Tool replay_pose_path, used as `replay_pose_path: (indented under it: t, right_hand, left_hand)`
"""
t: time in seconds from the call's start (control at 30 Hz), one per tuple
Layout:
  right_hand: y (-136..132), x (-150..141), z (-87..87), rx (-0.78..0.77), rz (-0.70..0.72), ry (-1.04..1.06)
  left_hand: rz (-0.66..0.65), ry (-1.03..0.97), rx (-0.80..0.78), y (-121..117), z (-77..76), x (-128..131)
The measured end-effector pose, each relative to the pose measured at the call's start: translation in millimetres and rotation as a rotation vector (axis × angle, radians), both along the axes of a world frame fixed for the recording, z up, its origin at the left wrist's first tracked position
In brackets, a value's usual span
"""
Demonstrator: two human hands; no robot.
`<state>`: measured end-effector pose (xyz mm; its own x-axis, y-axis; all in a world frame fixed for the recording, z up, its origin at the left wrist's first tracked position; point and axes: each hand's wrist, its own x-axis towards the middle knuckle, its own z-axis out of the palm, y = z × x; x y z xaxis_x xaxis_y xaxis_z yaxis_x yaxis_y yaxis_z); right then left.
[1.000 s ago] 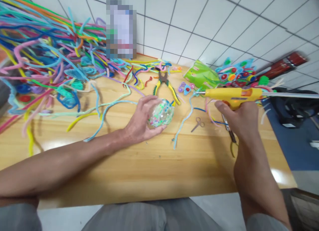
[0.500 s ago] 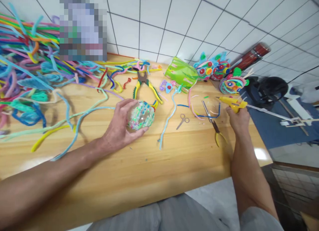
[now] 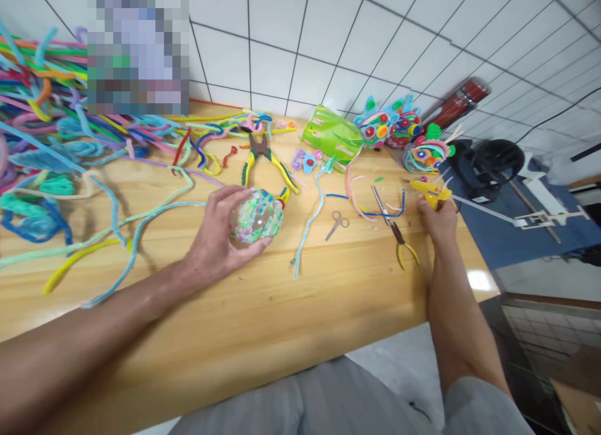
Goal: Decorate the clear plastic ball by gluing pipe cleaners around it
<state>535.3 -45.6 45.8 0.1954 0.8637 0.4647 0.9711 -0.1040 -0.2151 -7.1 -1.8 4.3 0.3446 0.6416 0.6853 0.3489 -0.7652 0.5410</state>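
My left hand [image 3: 220, 228] is closed around a clear ball [image 3: 257, 217] covered with green, white and blue bits, its thumb along the near side. A bit of red and yellow shows at the ball's far right. At the table's right side, my right hand [image 3: 439, 219] grips a yellow hot glue gun [image 3: 429, 192] whose nozzle points left. Between the hands lie small scissors [image 3: 337, 225], a light blue pipe cleaner [image 3: 310, 225] and yellow-handled pliers [image 3: 401, 244]. Larger green-and-yellow pliers [image 3: 263, 153] rest just beyond the ball.
A big heap of coloured pipe cleaners [image 3: 51, 134] fills the left. At the back are a green packet [image 3: 331, 134], decorated colourful figures [image 3: 425, 156] and a red flask [image 3: 460, 103]. Black headphones [image 3: 498, 166] sit on the blue surface at right.
The whole view has shifted, so things appear slightly further left. Both hands keep their holds on the ball and the glue gun.
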Motion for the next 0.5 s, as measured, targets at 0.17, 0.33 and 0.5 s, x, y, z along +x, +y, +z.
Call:
replay_pose_path:
  t: [0.17, 0.33, 0.5]
  right_hand:
    - [-32, -22, 20.1, 0.063, -0.255, 0.064]
    - [-56, -113, 16.1, -0.114, -0.156, 0.212]
    - [-49, -231, 19.0, -0.563, 0.235, 0.37]
  left_hand:
    - [0.007, -0.006, 0.009, -1, 0.6, 2]
    - [0.046, 0.025, -0.061, -7, 6.2, 3]
    - [0.015, 0.019, -0.085, -6, 4.7, 3]
